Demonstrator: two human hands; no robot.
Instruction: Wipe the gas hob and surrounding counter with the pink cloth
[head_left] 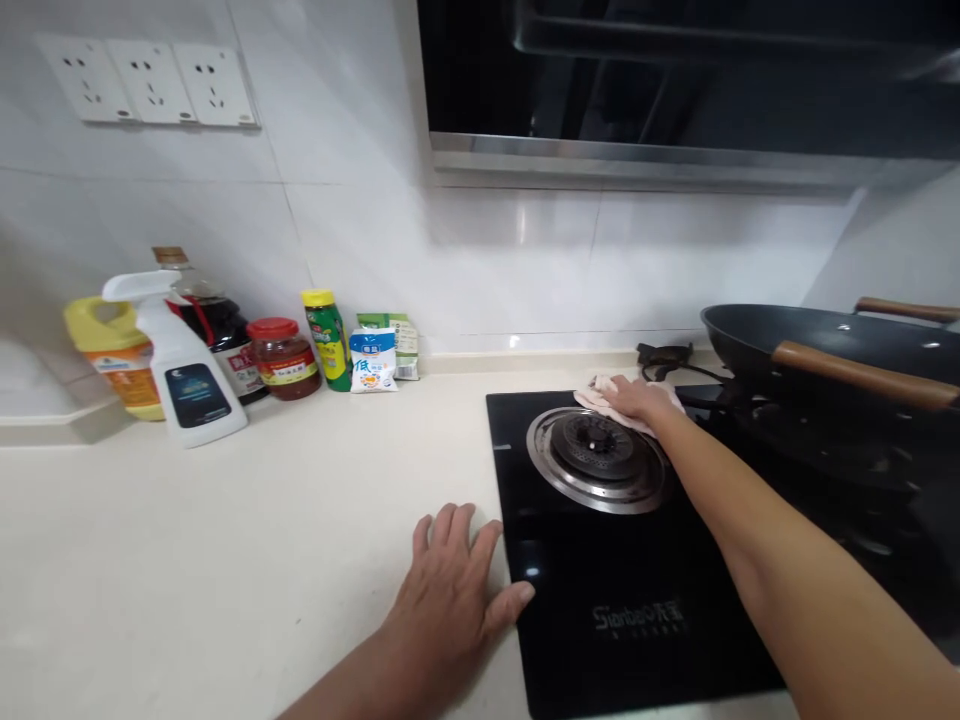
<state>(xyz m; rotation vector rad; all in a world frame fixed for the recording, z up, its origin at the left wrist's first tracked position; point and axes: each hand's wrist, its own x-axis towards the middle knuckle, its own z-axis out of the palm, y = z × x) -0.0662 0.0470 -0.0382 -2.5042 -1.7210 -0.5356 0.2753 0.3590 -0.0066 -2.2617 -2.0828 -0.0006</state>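
Got spray bottle [196, 385] and red-lidded jar [291, 374] near the wall [360, 240], probably outta the way. Likely bracing with the empty left hand [448, 602], loosely spread by the cooktop [637, 560], thumb over its edge. Got the cloth [589, 399] under the right hand [634, 398] at the burner's [596, 447] rim; can't tell if pinched or pressed.

On our left we see a white spray bottle [196, 385] before a yellow jug [120, 362] and a dark bottle [217, 320], a red-lidded jar [285, 362] beside them, wall sockets [150, 85] above; far right, a wok [817, 332].
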